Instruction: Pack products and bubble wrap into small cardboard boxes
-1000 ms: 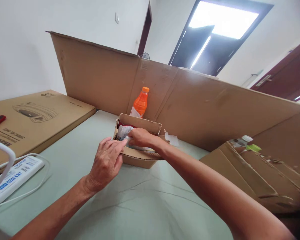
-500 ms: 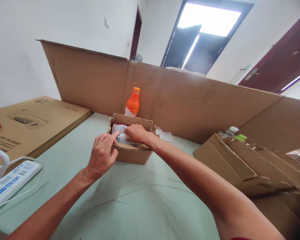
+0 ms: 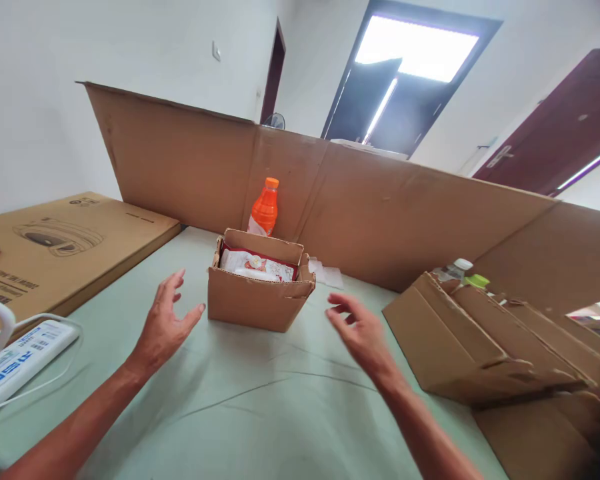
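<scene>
The pale green worktop carries several dark curved lines across its near part. The person's left hand is raised to the left of the small box, clear of it. Its grip is well open, thumb and fingers parted, with nothing held. The right hand is to the right of the same box, also apart from it and slightly blurred. Its grip is partly open, fingers bent, and nothing is seen in it.

At the left edge, a white power strip lies with a white cable looped beside it. The small box stands upright between the hands, top open, edges rough. Inside are printed white packets, with dark red material at the rear; their exact number cannot be told.

To the left lies a flat carton bearing a line drawing. To the right, a larger cardboard box contains a clear bottle with a white cap and an item with a green top.

Behind the small box, an orange bottle stands upright near a tall cardboard panel. Beyond the panel are a fan, partly hidden, and a dark red door.
</scene>
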Action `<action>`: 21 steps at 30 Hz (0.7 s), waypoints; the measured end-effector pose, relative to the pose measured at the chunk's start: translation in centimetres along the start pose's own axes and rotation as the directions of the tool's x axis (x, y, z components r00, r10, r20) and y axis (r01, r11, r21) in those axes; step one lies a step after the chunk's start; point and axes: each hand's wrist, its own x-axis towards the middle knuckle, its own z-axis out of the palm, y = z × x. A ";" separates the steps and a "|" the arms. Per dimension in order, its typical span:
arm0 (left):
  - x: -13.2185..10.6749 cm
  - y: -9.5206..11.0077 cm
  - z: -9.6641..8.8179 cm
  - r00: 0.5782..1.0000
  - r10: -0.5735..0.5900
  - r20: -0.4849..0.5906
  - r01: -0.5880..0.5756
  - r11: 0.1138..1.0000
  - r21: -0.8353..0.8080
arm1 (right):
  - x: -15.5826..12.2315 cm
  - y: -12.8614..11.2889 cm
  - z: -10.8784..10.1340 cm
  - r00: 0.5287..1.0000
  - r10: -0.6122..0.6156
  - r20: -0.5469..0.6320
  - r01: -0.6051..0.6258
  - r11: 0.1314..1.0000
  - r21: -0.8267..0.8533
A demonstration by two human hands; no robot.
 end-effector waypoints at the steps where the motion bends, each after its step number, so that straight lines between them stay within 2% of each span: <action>1: 0.3 -0.3 0.6 0.995 -0.084 0.045 0.087 0.994 -0.069 | -0.5 0.9 1.5 0.997 0.041 0.072 -0.044 0.998 0.036; 4: 1.5 0.0 3.4 0.960 -0.206 0.188 0.246 0.943 -0.225 | -0.3 1.3 6.1 0.970 0.081 0.229 -0.108 0.988 0.107; 6: 1.6 1.0 5.1 0.953 -0.207 0.222 0.262 0.930 -0.258 | -0.1 0.6 7.3 0.968 0.103 0.228 -0.128 0.987 0.100; 8: 0.5 2.3 6.4 0.955 -0.194 0.226 0.250 0.933 -0.257 | -1.6 0.4 6.3 0.974 0.140 0.178 -0.153 0.986 0.061; 10: -2.0 3.5 7.1 0.946 -0.163 0.280 0.243 0.928 -0.281 | -5.2 1.3 3.7 0.981 0.161 0.106 -0.163 0.987 0.013; 12: -5.3 4.7 6.8 0.914 -0.102 0.392 0.238 0.918 -0.316 | -10.8 3.0 0.4 0.987 0.159 0.017 -0.158 0.987 -0.044; 14: -8.5 5.5 5.6 0.865 -0.046 0.500 0.233 0.918 -0.319 | -17.0 4.9 -2.5 0.990 0.136 -0.040 -0.139 0.987 -0.081; 15: -9.8 5.7 4.7 0.848 -0.030 0.530 0.220 0.928 -0.300 | -19.8 5.6 -3.6 0.991 0.124 -0.051 -0.128 0.988 -0.083; 17: -11.4 5.6 2.8 0.849 -0.015 0.529 0.149 0.966 -0.212 | -24.1 6.2 -5.0 0.992 0.124 -0.038 -0.125 0.992 -0.032; 19: -12.1 4.9 1.2 0.870 0.000 0.492 0.060 0.993 -0.106 | -26.1 6.1 -5.1 0.987 0.157 0.015 -0.158 0.983 0.094; 21: -12.4 3.7 0.5 0.880 0.016 0.474 0.005 0.999 -0.042 | -26.0 5.6 -4.4 0.980 0.176 0.091 -0.194 0.950 0.246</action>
